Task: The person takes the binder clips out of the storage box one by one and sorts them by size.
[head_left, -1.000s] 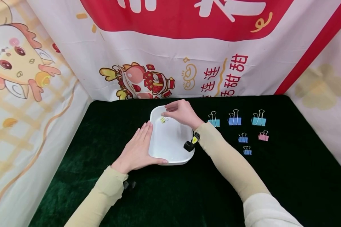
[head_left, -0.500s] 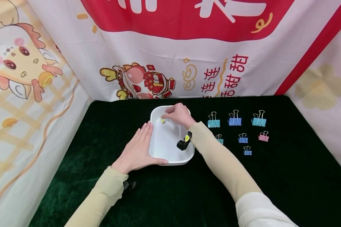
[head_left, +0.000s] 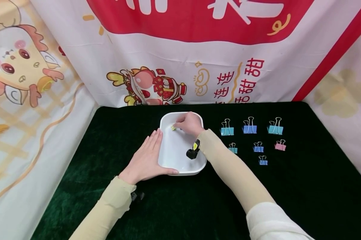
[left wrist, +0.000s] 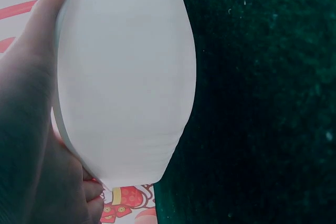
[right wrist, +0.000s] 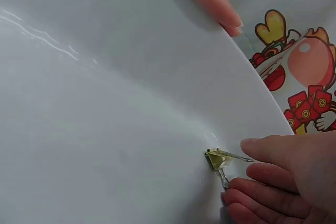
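Note:
A white tray (head_left: 175, 151) sits on the dark green cloth in front of me. My left hand (head_left: 144, 158) rests against its left side, fingers straight along the rim and thumb over the near edge. In the left wrist view, the tray's outer wall (left wrist: 126, 77) fills the middle. My right hand (head_left: 190, 124) reaches into the tray's far end. There a small yellow binder clip (right wrist: 218, 159) lies near the wall, its wire handle between my right thumb and index finger. The other fingers curl loosely below, close to its second handle.
Right of the tray stand three larger clips, a teal one (head_left: 227, 131), a blue one (head_left: 250, 129) and another teal one (head_left: 275, 129). Nearer are a small teal clip (head_left: 232, 148), a pink clip (head_left: 280, 145) and two small blue clips. A printed cloth backdrop (head_left: 168, 50) rises behind.
My right hand has moved down into the tray and closed in on the yellow clip, its arm shifting left and uncovering the small teal clip. The left hand has stayed put.

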A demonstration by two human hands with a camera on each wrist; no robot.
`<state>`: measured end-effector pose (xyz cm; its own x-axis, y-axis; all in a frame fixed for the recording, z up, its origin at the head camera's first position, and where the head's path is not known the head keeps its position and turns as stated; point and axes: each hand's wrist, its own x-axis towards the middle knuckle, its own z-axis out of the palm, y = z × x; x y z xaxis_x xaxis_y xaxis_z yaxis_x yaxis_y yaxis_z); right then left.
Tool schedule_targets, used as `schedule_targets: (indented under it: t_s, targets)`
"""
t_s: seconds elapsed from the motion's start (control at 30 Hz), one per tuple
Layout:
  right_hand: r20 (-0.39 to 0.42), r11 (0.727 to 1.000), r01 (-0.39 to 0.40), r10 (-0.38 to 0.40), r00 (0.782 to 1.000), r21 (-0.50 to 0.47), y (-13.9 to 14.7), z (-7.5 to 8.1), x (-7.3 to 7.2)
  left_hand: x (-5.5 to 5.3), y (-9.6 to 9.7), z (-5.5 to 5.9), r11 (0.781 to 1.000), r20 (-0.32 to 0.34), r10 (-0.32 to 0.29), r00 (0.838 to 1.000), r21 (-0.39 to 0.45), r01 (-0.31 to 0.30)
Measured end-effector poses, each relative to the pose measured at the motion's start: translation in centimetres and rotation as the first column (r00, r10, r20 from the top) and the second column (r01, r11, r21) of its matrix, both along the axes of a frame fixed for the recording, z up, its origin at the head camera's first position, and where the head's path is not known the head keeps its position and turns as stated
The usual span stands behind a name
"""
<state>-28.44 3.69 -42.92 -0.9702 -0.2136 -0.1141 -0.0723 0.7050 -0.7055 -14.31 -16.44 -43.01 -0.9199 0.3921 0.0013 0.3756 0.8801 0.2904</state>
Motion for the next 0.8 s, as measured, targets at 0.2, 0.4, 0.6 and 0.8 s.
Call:
schedule_targets:
  t_s: [0.2, 0.4, 0.6, 0.8]
  targets:
    - [-0.053, 0.999, -0.010, 0.012, 0.999, 0.037, -0.2, -0.3, -0.3, 0.0, 0.2, 0.1, 1.000, 0.003, 0.001, 1.000, 0.000, -0.001]
    - [-0.083, 0.998, -0.034, 0.038, 0.996, 0.045, -0.3, -0.5, -0.2, 0.1, 0.2, 0.2, 1.000, 0.010, -0.002, 1.000, -0.007, 0.002]
    - [-0.095, 0.993, -0.093, 0.099, 0.991, 0.067, -0.5, -0.7, -0.2, 0.1, 0.2, 0.1, 1.000, 0.004, -0.001, 1.000, 0.003, 0.001]
    - [-0.080, 0.992, -0.123, 0.125, 0.989, 0.039, -1.0, -0.8, -0.2, 0.1, 0.0, -0.1, 1.000, -0.005, -0.003, 1.000, 0.012, 0.003]
